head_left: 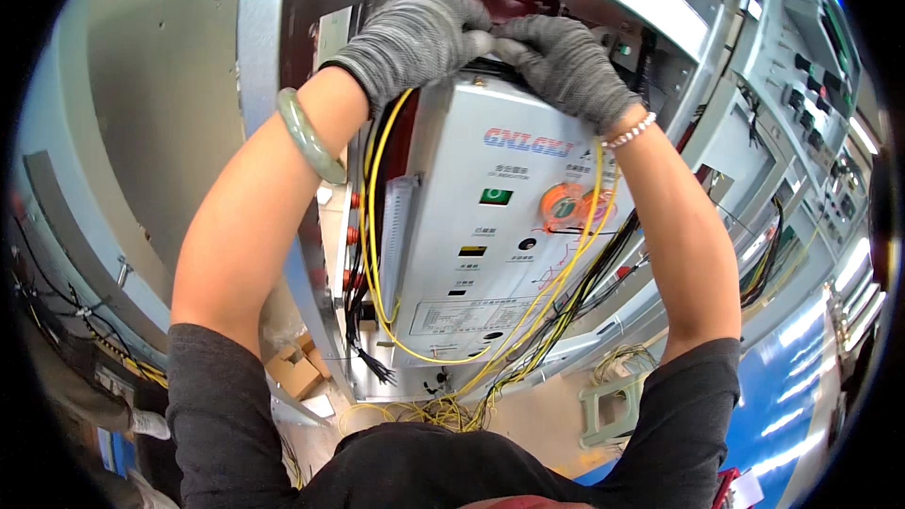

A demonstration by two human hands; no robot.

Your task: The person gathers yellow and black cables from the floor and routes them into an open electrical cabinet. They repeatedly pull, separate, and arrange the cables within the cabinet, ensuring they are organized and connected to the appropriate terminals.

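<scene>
My left hand (419,38), in a grey knit glove, reaches over the top edge of a light grey breaker panel (443,217) mounted in a metal cabinet. My right hand (570,66), gloved alike, meets it there, and the fingertips of both are pinched close together. What they hold is too small or hidden to make out. Just below the fingertips, black cables (498,69) run along the panel's top. A yellow wire (371,198) hangs in a loop from near my left wrist across the panel's lower front. Orange round stickers (564,208) mark its right side.
A bundle of black and yellow-green wires (589,281) drops along the panel's right side to coils (443,413) below. Cardboard boxes (294,374) and a pale green stool (611,412) stand on the floor. Cabinet frames rise both sides; another person's shoe (149,424) shows lower left.
</scene>
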